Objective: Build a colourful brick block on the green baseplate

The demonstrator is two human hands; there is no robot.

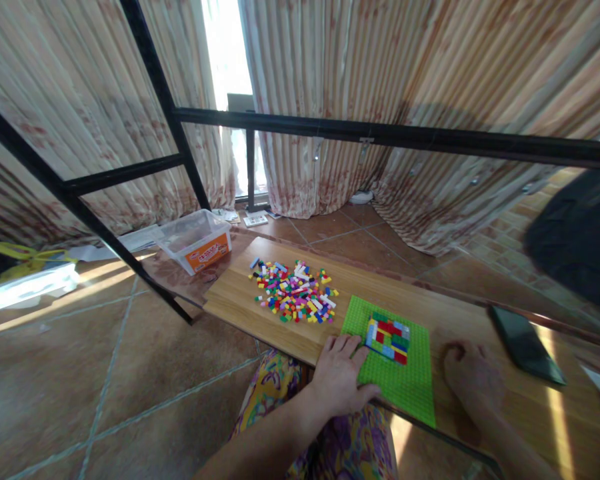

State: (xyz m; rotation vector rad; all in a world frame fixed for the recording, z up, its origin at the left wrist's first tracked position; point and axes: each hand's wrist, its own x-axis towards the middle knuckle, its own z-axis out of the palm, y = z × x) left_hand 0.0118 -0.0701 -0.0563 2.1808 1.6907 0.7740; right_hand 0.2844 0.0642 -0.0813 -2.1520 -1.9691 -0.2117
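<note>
While both hands' fingers lie released: one green baseplate point(403, 373), one brick pile point(295, 293), one phone point(525, 343).

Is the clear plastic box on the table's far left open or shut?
Open: the clear plastic box shows a bare rim with no lid on top.

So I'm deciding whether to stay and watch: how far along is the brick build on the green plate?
Done: a small patch of bricks covers part of the green plate. In hand: nothing; the left hand rests on the plate's edge beside the patch, the right hand flat on the table. Left: most of the plate is bare, and a large loose pile remains.
</note>
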